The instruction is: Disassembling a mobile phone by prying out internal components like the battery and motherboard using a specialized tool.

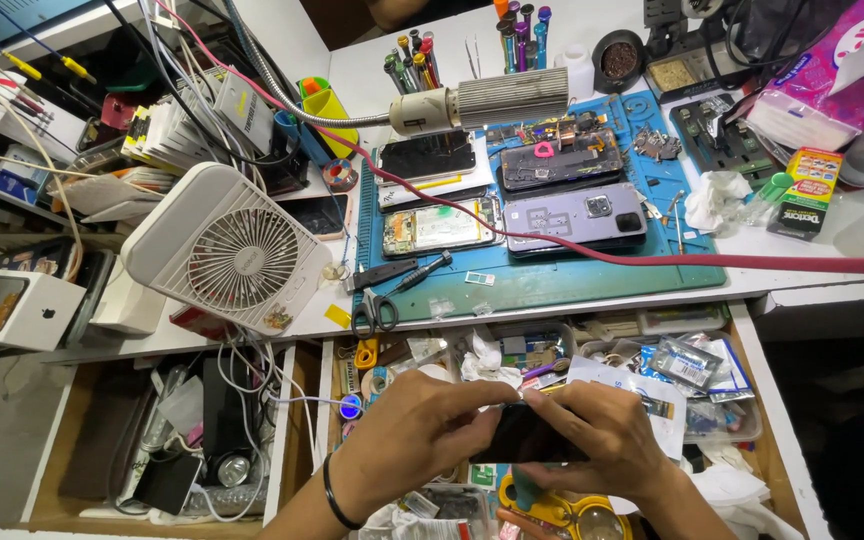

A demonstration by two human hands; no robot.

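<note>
Left hand (pixel 414 432) and right hand (pixel 592 440) grip a dark glossy rectangular phone (pixel 524 437) by its edges over the open cluttered wooden drawer (pixel 752 400); other opened phones lie on the blue mat (pixel 552 280), counter work apparently unfinished

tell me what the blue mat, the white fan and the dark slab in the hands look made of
Blue mat: looks like matte silicone or rubber, with moulded compartments along its top edge. White fan: matte plastic, judging by its moulded grille. Dark slab, held between the left hand and right hand: glossy black, probably glass or a phone screen; it cannot be told for sure.
</note>
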